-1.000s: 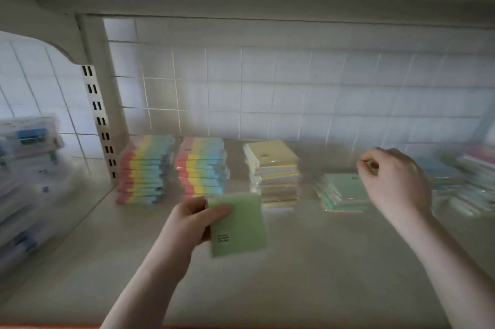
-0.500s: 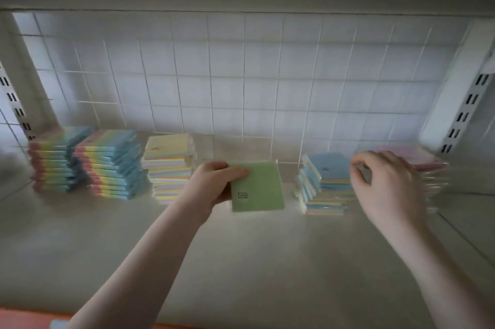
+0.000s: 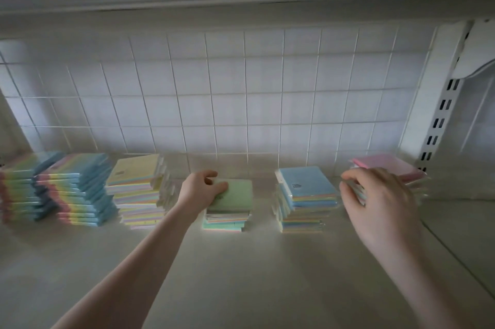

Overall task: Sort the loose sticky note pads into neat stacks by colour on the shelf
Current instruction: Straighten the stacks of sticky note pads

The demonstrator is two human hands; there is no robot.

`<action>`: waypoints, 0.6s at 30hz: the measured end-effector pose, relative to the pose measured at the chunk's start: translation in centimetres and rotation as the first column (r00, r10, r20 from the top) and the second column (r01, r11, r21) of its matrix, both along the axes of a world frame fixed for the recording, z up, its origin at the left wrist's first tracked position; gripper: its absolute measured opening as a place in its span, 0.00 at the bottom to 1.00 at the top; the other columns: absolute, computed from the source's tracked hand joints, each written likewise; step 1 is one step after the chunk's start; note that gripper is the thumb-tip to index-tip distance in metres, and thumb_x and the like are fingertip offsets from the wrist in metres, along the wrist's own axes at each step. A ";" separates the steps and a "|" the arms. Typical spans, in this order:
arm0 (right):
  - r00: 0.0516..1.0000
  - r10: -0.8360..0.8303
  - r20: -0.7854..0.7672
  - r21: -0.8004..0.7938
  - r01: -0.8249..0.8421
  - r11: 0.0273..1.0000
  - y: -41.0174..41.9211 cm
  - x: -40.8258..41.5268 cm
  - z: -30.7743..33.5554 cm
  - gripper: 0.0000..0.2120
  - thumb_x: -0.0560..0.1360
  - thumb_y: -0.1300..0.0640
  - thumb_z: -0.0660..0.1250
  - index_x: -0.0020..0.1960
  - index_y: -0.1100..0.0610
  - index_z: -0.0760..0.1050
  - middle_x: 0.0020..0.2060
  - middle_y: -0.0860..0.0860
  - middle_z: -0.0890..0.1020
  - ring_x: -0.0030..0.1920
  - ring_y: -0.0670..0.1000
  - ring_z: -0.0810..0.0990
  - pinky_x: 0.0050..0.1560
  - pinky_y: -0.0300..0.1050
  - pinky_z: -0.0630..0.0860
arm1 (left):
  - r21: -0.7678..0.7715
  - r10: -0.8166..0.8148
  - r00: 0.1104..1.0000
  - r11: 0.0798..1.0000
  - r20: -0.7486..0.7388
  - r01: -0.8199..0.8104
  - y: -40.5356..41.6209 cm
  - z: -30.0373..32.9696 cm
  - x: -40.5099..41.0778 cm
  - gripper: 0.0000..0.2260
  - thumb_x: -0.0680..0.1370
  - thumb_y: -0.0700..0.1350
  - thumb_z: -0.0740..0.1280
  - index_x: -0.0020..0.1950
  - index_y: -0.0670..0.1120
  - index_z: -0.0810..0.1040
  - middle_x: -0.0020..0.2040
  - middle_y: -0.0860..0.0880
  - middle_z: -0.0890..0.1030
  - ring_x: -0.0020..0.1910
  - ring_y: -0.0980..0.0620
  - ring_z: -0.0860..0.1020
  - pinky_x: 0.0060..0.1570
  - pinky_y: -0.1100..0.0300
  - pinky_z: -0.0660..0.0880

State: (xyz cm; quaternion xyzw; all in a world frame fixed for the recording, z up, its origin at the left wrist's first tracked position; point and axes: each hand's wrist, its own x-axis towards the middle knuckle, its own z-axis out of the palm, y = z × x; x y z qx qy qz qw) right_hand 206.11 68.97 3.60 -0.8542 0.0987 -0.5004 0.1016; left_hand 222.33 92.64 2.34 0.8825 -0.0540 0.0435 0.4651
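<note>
Setting a green sticky note pad [image 3: 235,192] onto the green stack [image 3: 227,217] at the middle of the shelf [image 3: 241,275], the person's left hand [image 3: 199,189] is pinching the pad's near-left corner, thumb on top and fingers curled at the edge. The pad is lying flat on the stack and roughly squared with it, so the placing appears nearly done and only the letting go is left.

Further along the one head view, the right hand [image 3: 380,202] is reaching to the pink stack [image 3: 388,170] at the right, beside the slotted upright [image 3: 439,125]. Its fingertips are curling onto the near-left edges of some pads there, but whether it is actually gripping one cannot be told, since the back of the hand is covering the contact.

Between the two hands the blue-topped stack [image 3: 308,194] is standing slightly fanned. To the left are sitting a yellow-topped stack [image 3: 139,189] and two taller rainbow stacks [image 3: 77,189].

Each pad is likely to be handling as light and fairly stiff, a small block of paper. The wrapping, which looks like clear film, may be slippery, so stacks could be sliding askew. Taking hold by two opposite edges, or a corner pinch as here, would seem safest, lowering flat rather than dropping.
</note>
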 end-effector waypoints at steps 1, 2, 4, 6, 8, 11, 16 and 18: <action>1.000 0.004 0.001 0.001 -0.004 1.000 0.0 0.0 0.0 0.05 0.66 0.66 0.73 0.40 0.61 0.79 0.38 0.59 0.82 0.40 0.63 0.81 0.40 0.54 0.76 | 0.048 0.000 1.000 0.999 0.029 -0.001 -0.1 -0.1 0.0 0.20 0.72 0.46 0.74 0.63 0.43 0.77 0.50 0.45 0.78 0.51 0.45 0.76 0.54 0.58 0.70; 1.000 0.014 0.001 0.001 -0.014 1.000 0.0 0.0 -0.1 0.05 0.66 0.66 0.73 0.40 0.61 0.79 0.37 0.58 0.82 0.39 0.63 0.80 0.40 0.53 0.75 | 0.095 0.004 0.999 0.995 0.051 -0.009 -0.3 -0.1 -0.1 0.21 0.72 0.46 0.73 0.63 0.44 0.77 0.52 0.44 0.78 0.53 0.45 0.76 0.54 0.57 0.71; 1.000 0.028 -0.006 0.003 -0.028 1.000 -0.1 0.0 -0.5 0.05 0.66 0.66 0.73 0.40 0.60 0.79 0.35 0.57 0.81 0.39 0.62 0.80 0.40 0.53 0.75 | 0.151 0.027 0.995 0.988 0.094 -0.041 -0.4 -0.2 -0.2 0.20 0.72 0.47 0.73 0.62 0.45 0.77 0.56 0.43 0.78 0.56 0.44 0.76 0.55 0.55 0.71; 0.999 0.033 -0.007 0.007 -0.032 0.999 -0.3 -0.1 -0.9 0.06 0.66 0.67 0.74 0.40 0.60 0.79 0.34 0.56 0.80 0.38 0.62 0.80 0.40 0.52 0.76 | 0.168 0.061 0.985 0.982 0.163 -0.089 -0.4 -0.3 -0.8 0.18 0.73 0.47 0.72 0.61 0.45 0.78 0.57 0.43 0.78 0.56 0.43 0.75 0.55 0.54 0.71; 0.999 0.034 -0.008 0.013 -0.034 0.999 -0.6 -0.5 -1.2 0.07 0.66 0.67 0.74 0.41 0.60 0.79 0.35 0.56 0.80 0.38 0.61 0.79 0.40 0.52 0.76 | 0.178 0.086 0.962 0.975 0.259 -0.135 -0.4 -0.3 -1.8 0.15 0.73 0.47 0.71 0.59 0.45 0.78 0.57 0.42 0.77 0.56 0.42 0.74 0.57 0.52 0.71; 1.000 0.026 -0.006 0.008 -0.026 1.000 -0.9 -1.2 -1.7 0.07 0.65 0.67 0.74 0.41 0.61 0.79 0.35 0.57 0.81 0.38 0.62 0.80 0.38 0.51 0.76 | 0.231 0.073 0.918 0.957 0.391 -0.175 -0.2 -0.4 -4.4 0.14 0.75 0.46 0.70 0.58 0.44 0.79 0.55 0.43 0.77 0.57 0.41 0.73 0.56 0.52 0.68; 0.995 -0.066 -0.071 -0.021 0.064 0.998 -1.4 -2.6 -3.4 0.08 0.64 0.65 0.75 0.41 0.60 0.79 0.33 0.57 0.80 0.35 0.62 0.78 0.37 0.52 0.75 | 0.361 -0.038 0.860 0.916 0.508 -0.173 0.9 -1.6 -8.7 0.15 0.71 0.44 0.74 0.55 0.43 0.80 0.49 0.43 0.79 0.50 0.38 0.75 0.50 0.48 0.72; 0.987 -0.103 -0.122 -0.039 0.099 0.994 -1.6 -3.4 -4.4 0.09 0.64 0.64 0.75 0.42 0.59 0.79 0.33 0.57 0.79 0.35 0.62 0.78 0.36 0.53 0.76 | 0.424 -0.091 0.862 0.893 0.498 -0.150 1.5 -2.1 -9.9 0.16 0.70 0.45 0.75 0.55 0.44 0.80 0.48 0.44 0.80 0.47 0.38 0.76 0.48 0.48 0.74</action>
